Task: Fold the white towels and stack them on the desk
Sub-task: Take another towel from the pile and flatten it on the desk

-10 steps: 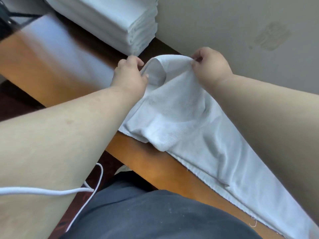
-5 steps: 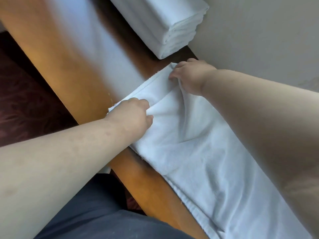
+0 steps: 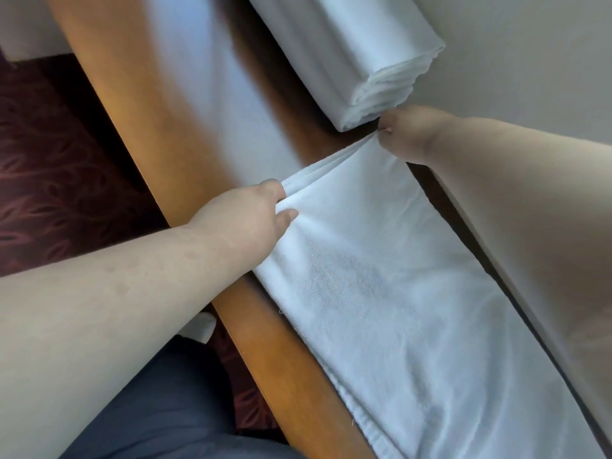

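So the towel is lying in a long doubled strip on the worktop, near edge right along the front lip, with the left hand pinching one far corner and the right hand pinching the other, fingers curled onto the cloth. Biggest risk imo is the layers sliding out of line if one hand pulls harder, giving a crooked fold. That right hand is also nearly touching the folded stack, so a careless tug could knock it.

A towel lies on the desk, the folded stack behind it.
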